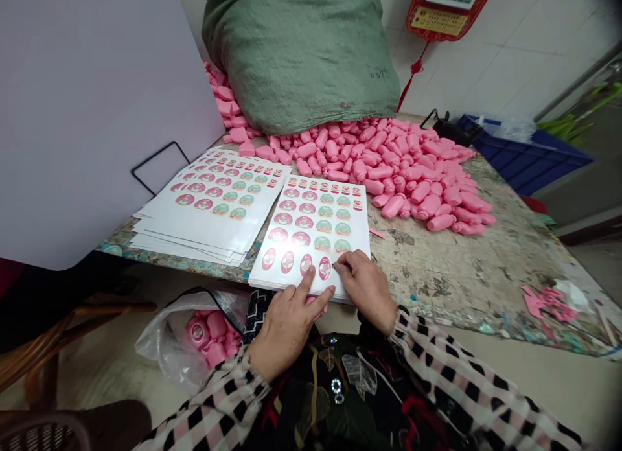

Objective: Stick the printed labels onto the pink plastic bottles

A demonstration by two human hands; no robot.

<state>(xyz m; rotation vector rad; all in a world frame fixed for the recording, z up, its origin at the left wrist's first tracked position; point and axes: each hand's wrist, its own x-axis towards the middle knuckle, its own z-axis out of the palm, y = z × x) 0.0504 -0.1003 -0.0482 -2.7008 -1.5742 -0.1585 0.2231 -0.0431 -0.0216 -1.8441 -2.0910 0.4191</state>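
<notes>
A stack of white sticker sheets (311,279) lies at the table's front edge, printed with pink and green labels. My left hand (286,321) rests over its near edge, two digits stretched onto the paper. Part of a pink bottle (311,300) peeks out beneath that hand, mostly hidden by the fingers. At the right side of the last oval sticker (324,268) in the bottom row, my right hand (367,286) has its fingertips pinched together. Whatever sits in that pinch is too small to make out.
More sticker sheets (204,234) are fanned out on the left. Behind, pink bottles (389,159) spill from a green sack (301,56). A plastic bag (168,341) with pink bottles stands below the table edge. Pink scraps (549,303) lie far right, near a blue crate (534,156).
</notes>
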